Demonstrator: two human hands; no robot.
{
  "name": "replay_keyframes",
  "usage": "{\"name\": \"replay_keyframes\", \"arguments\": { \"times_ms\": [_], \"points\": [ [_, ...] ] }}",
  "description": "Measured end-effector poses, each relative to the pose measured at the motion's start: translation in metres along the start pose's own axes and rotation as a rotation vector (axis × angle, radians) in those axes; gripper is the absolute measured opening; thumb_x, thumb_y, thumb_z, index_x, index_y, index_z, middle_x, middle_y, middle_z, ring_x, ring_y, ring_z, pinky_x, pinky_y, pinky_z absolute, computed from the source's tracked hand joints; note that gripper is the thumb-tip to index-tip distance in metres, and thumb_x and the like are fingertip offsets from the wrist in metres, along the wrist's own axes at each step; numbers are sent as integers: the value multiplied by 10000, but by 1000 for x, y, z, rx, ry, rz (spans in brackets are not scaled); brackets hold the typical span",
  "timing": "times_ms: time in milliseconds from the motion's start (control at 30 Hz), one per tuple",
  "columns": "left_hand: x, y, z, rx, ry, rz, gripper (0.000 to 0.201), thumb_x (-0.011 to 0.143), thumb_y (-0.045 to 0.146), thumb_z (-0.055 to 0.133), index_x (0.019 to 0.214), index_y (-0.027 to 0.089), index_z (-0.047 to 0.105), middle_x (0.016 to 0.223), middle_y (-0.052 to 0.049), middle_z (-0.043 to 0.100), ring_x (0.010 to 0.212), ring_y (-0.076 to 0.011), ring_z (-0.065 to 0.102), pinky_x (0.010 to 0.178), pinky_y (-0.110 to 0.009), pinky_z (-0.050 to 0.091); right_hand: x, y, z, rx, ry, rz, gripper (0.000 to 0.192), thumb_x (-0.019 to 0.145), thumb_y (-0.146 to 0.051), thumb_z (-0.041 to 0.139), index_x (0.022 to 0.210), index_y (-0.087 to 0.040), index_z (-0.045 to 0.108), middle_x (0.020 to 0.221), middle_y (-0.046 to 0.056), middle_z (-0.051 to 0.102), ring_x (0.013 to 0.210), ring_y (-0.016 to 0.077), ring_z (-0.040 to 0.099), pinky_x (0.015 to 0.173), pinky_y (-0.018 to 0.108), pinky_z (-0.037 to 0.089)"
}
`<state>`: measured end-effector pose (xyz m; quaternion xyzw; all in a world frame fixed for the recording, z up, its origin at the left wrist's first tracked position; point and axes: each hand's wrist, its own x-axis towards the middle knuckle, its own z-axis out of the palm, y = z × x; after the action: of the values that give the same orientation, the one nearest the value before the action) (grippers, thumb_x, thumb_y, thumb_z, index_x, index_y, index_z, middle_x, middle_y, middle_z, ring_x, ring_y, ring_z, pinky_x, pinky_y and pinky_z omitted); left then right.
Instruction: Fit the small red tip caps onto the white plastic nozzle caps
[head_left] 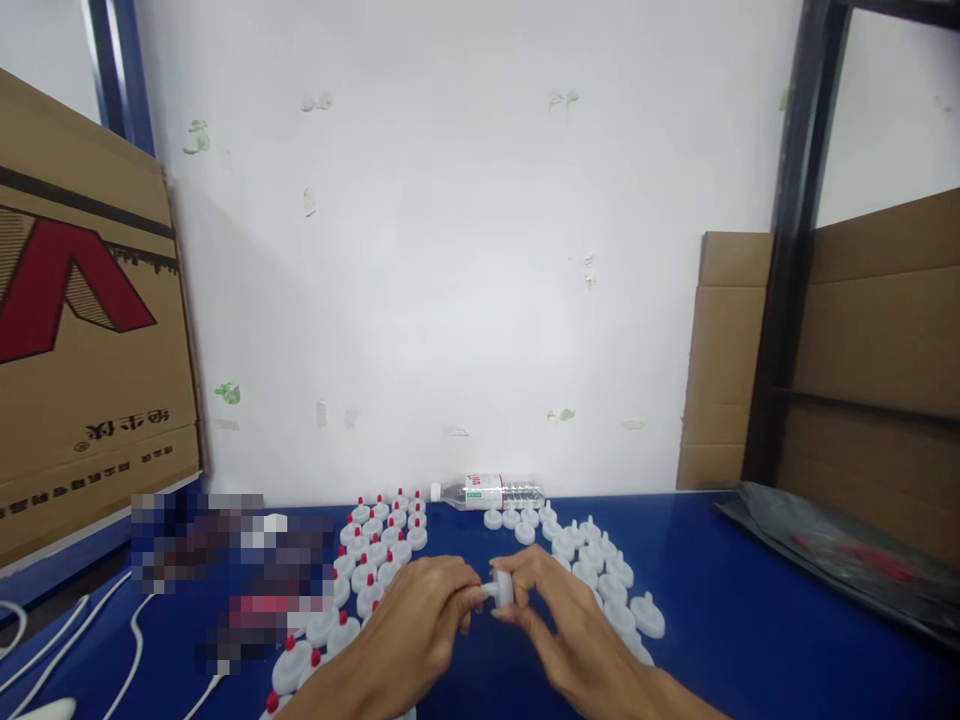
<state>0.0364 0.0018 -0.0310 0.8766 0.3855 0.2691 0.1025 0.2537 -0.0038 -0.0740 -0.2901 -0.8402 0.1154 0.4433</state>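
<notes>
From the camera on my head, I look down at a blue counter (712,590) set against a white wall. My left hand (420,625) and my right hand (559,625) meet over the middle of it, and between them I hold one small white cap (501,588). The fingers (471,598) of my left hand pinch its left side, and those of my right hand are curled round its right side, so both hands are clenched on that same cap, just above the counter.

To the left of my hands lie rows of white caps with red tips (379,545), close together and running back toward the wall. To the right lies a cluster of plain white caps (596,560), the nearest of them just beside my right hand. Behind both groups a clear water bottle (487,491) lies on its side along the wall.

A cardboard box with red print (82,330) stands at the far left, and white cables (112,640) trail over the counter below it. On the right, brown cardboard sheets (870,340) lean behind a dark frame post, and a dark plastic bag (840,550) lies on the counter's right end. A patch of the counter left of the red-tipped caps is blurred out, so I cannot tell what is there.
</notes>
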Motion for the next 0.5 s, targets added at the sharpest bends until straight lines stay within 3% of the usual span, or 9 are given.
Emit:
{"name": "replay_keyframes", "arguments": {
  "times_ms": [200,367,500],
  "points": [
    [3,1,-3,-8,-34,-23,364,1036,234,415,754,202,642,762,-3,691,725,-155,628,699,-268,410,7,-6,-2,-61,-44,-9,121,1022,-147,463,989,-248,522,1114,56,639,1187,203,601,961,311,502],
    [7,-8,-14,205,-35,44,223,1044,289,472,1018,250,690,962,-22,697,982,-219,606,813,-311,434,10,-7,10,-197,-126,140,132,926,-168,665,926,-244,556,1013,6,649,987,206,641,888,333,498],
    [9,-25,-30,426,-58,-17,283,1022,151,414,1092,240,673,1086,-74,649,1047,-251,582,769,-320,461,6,1,16,-246,-205,208,166,905,-154,690,877,-240,550,951,-26,669,943,193,634,878,324,473]
  ]
}}
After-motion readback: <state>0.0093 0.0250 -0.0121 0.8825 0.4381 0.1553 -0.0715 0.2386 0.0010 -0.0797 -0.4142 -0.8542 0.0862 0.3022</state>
